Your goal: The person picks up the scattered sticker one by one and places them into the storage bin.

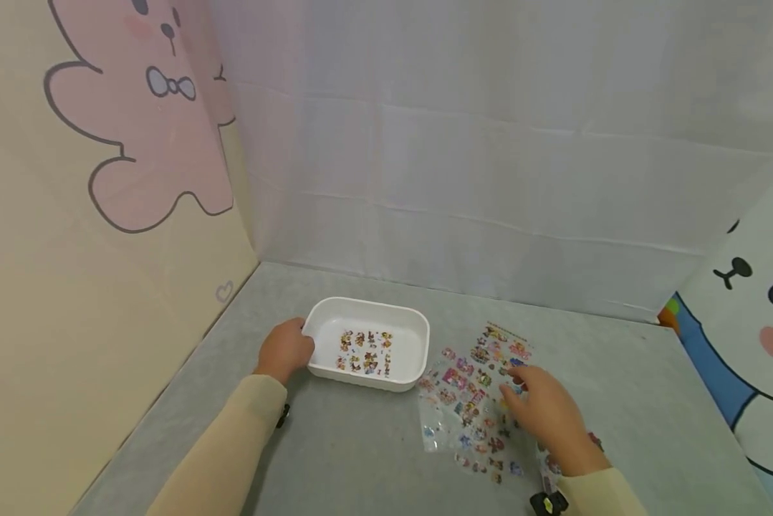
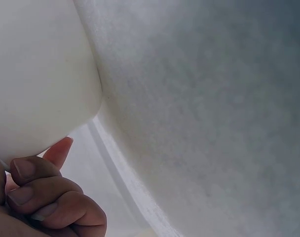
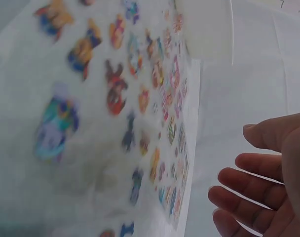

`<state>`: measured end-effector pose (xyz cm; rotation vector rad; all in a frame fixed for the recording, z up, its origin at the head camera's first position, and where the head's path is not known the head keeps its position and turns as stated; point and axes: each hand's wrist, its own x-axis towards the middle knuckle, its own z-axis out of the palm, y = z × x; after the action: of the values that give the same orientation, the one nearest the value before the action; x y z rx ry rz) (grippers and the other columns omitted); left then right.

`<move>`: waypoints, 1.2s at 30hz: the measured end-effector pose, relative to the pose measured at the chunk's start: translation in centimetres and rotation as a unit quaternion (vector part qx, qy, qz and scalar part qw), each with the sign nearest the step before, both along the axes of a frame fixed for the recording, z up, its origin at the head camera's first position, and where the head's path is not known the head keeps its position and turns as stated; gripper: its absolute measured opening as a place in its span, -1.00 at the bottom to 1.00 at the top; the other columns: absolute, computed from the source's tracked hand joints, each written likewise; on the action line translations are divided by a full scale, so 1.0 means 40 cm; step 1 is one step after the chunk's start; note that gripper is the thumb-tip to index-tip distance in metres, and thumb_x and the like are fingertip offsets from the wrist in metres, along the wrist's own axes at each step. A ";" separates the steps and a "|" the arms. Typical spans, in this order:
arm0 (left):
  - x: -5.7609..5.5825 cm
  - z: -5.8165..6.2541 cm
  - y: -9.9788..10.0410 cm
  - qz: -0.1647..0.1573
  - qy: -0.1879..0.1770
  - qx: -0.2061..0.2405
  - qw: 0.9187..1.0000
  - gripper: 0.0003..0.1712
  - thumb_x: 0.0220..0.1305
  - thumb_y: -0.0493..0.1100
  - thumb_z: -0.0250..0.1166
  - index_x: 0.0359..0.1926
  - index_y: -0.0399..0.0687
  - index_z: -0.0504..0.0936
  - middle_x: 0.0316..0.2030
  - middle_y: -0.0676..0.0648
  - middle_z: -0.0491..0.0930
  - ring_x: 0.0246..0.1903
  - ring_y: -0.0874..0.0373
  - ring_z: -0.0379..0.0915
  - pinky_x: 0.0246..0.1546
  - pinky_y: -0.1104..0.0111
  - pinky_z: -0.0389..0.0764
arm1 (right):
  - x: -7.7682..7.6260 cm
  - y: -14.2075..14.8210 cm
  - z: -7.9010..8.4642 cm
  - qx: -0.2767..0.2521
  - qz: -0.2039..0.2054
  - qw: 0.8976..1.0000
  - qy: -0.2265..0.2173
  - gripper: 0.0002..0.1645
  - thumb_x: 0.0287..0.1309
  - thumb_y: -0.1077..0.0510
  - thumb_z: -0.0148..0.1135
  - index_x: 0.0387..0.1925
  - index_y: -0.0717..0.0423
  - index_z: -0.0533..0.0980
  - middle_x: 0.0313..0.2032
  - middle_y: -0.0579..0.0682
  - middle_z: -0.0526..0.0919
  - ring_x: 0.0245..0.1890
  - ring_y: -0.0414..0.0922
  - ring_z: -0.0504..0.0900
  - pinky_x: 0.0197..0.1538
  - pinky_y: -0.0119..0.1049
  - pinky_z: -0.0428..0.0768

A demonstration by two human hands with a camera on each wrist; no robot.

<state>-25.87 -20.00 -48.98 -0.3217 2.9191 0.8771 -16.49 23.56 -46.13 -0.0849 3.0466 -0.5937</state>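
My left hand [image 1: 286, 352] grips the left edge of a white plastic tray [image 1: 412, 331]. Inside the tray, a sheet of small stickers [image 1: 365, 352] lies on the bottom. In the left wrist view, the fingers curl at the wall of the tray [image 2: 41, 79]. To the right of the tray, overlapping clear sticker sheets [image 1: 466, 387] with colourful cartoon figures lie on the table. Over their right side hovers my right hand [image 1: 547, 410], fingers loosely spread and holding nothing. The right wrist view shows this hand [image 3: 268, 182] apart from the stickers [image 3: 135, 98].
Another sticker sheet [image 1: 549, 466] is partly hidden under the right wrist. The grey table [image 1: 347, 451] meets a white cloth wall [image 1: 463, 179] at the back. A cream cloth with a pink bear [image 1: 160, 143] hangs at left, a printed cloth [image 1: 760, 373] at right.
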 end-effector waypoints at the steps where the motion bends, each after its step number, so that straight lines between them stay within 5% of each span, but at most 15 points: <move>1: 0.001 0.000 0.000 -0.001 0.000 0.002 1.000 -0.44 0.34 -0.24 0.06 0.34 -0.31 0.52 0.14 -0.29 0.62 -0.03 -0.14 0.56 0.05 -0.08 0.53 | 0.005 0.007 0.000 0.004 -0.001 1.000 -0.007 -0.45 0.36 0.02 0.31 0.21 0.32 0.55 0.01 0.21 0.65 -0.05 0.16 0.65 -0.06 0.16 0.60; 13: 0.003 -0.004 0.011 0.001 0.007 -0.006 1.000 -0.43 0.32 -0.25 0.07 0.33 -0.31 0.52 0.14 -0.28 0.63 -0.04 -0.13 0.56 0.06 -0.08 0.53 | 0.074 0.126 -0.034 0.031 -0.029 0.994 -0.098 -0.40 0.31 -0.08 0.35 0.10 0.36 0.58 -0.12 0.13 0.66 -0.13 0.12 0.65 -0.11 0.12 0.61; 21: 0.009 -0.001 0.004 0.000 0.013 -0.008 1.000 -0.43 0.31 -0.26 0.05 0.33 -0.31 0.53 0.13 -0.29 0.63 -0.02 -0.15 0.57 0.05 -0.08 0.53 | 0.116 0.197 -0.066 0.042 -0.062 0.988 -0.138 -0.19 0.27 -0.21 0.37 0.14 0.47 0.51 -0.07 0.28 0.64 -0.06 0.26 0.61 -0.01 0.20 0.57; 27: 0.011 0.000 0.003 -0.001 0.013 -0.005 1.000 -0.42 0.31 -0.26 0.05 0.33 -0.33 0.52 0.15 -0.30 0.62 0.00 -0.16 0.56 0.08 -0.09 0.52 | 0.127 0.231 -0.077 0.043 -0.065 0.989 -0.122 -0.10 0.22 -0.24 0.41 0.16 0.51 0.47 -0.12 0.23 0.61 -0.19 0.11 0.64 -0.08 0.14 0.61; 36: 0.012 0.003 0.005 0.001 0.011 -0.011 1.000 -0.42 0.33 -0.26 0.06 0.34 -0.34 0.50 0.17 -0.32 0.60 0.05 -0.19 0.56 0.12 -0.11 0.50 | 0.107 0.239 -0.080 0.068 -0.061 0.989 -0.112 -0.08 0.18 -0.25 0.44 0.15 0.51 0.48 -0.10 0.35 0.59 -0.13 0.25 0.60 -0.01 0.25 0.56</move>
<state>-25.40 -19.78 -48.85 -0.3194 2.9503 0.8543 -12.20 33.11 -49.35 0.1631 2.8763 -0.3695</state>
